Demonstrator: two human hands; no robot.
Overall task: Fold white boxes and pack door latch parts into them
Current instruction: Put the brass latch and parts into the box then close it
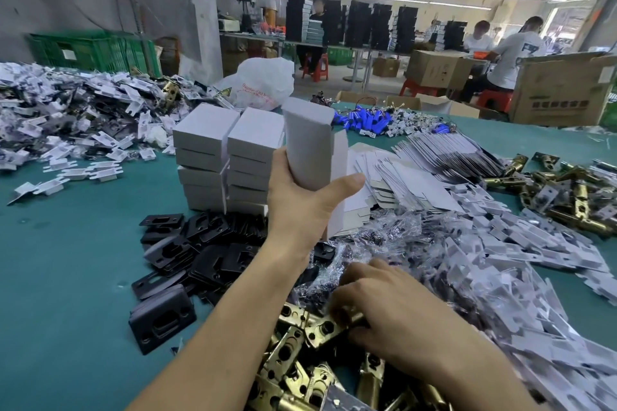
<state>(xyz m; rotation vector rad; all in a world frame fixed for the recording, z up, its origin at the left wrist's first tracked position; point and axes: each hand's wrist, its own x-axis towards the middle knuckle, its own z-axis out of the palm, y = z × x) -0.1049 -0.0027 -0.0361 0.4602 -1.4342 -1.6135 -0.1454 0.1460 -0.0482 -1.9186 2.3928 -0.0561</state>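
The left hand [300, 197] holds a white box [309, 143] upright above the counter [66, 260]. The thumb lies across the front of the box near its lower end; the other fingers go round the back and are hidden. One side flap of the box stands open at the right, and its lower edge is covered by the palm. The right hand [384, 307] is low and near the camera, with fingers curled down around a brass latch [329, 327] on top of the heap of latches [293, 370]. The fingertips are blurred, so how tight the grip is I cannot tell. The heap is cut off by the bottom edge. Behind the raised box stand two stacks of closed boxes [227, 157], partly hidden by it. Black plates [200, 253] lie to the left of the forearm, and flat blanks [417, 170] lie to the right of the box. Clear bags [384, 233] lie between the hands; what is inside them is too small to make out.
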